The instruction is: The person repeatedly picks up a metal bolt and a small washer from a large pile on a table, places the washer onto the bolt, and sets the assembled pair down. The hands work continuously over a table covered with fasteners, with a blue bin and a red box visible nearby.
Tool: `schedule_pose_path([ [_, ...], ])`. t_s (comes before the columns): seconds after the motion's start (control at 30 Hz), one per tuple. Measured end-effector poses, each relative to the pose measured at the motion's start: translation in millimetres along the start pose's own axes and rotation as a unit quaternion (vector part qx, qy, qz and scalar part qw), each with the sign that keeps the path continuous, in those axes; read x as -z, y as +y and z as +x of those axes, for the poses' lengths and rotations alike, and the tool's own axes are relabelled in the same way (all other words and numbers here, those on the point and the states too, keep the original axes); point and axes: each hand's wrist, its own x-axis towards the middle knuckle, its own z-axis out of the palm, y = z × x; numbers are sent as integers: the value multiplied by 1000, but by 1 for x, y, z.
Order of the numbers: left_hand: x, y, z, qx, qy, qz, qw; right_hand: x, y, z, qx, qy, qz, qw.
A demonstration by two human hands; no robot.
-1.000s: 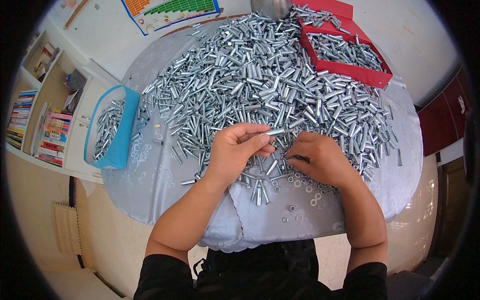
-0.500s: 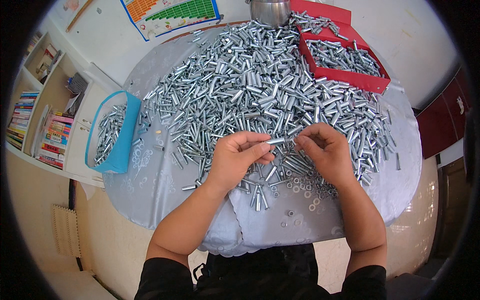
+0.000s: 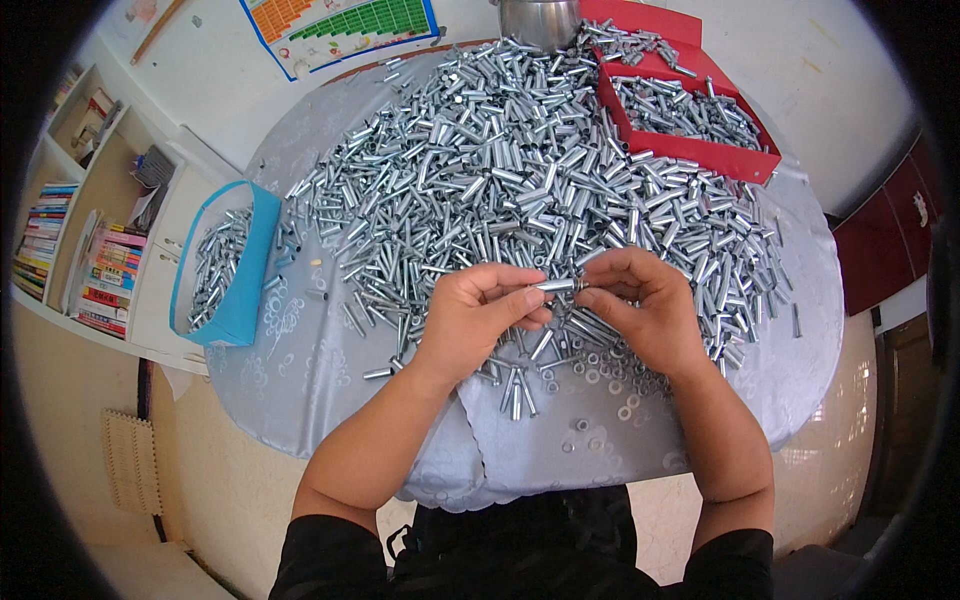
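Note:
Between thumb and fingers my left hand (image 3: 487, 305) pinches a silvery sleeve anchor (image 3: 556, 286), which lies nearly level. My right hand (image 3: 645, 305) closes its thumb and forefinger at the anchor's right end, where a small nut or washer seems to be; the fingertips partly hide it. Both hands are over the near edge of a large pile of metal sleeves and bolts (image 3: 480, 190). Just below and between them lie loose washers (image 3: 625, 412) and nuts (image 3: 582, 425) on the grey tablecloth (image 3: 330, 400).
A blue box (image 3: 255, 270) with metal pieces stands at the left. An open red box (image 3: 700, 160), filled with more anchors, sits at the far right beside a steel pot (image 3: 540, 25). A bookshelf (image 3: 100, 220) stands left of the round table.
My right hand has shifted slightly left, its fingers now closer against the anchor's end. My left hand has stayed nearly in place, still gripping the anchor.

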Motion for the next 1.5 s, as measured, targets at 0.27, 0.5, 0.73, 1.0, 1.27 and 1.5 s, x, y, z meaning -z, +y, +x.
schedule_pose_path([
  [0.27, 2, 3, 1, 14, -21, 4, 1000, 3, -7, 1, -68, -45, 45, 996],
  [0.5, 4, 3, 3, -2, 19, -31, 999, 13, 0, 3, 88, -156, -184, 967],
  [0.73, 4, 1, 3, 3, 14, -20, 1000, -1, -2, -4, 154, -204, -371, 893],
  [1.0, 4, 3, 4, 16, 28, -21, 999, -1, 1, -3, 114, -146, -259, 948],
  [1.27, 4, 1, 4, 9, 17, -20, 1000, -1, 5, 3, -25, 14, 50, 998],
  [1.5, 3, 2, 3, 4, 16, -18, 1000, -4, 9, 1, -40, 38, 88, 995],
])
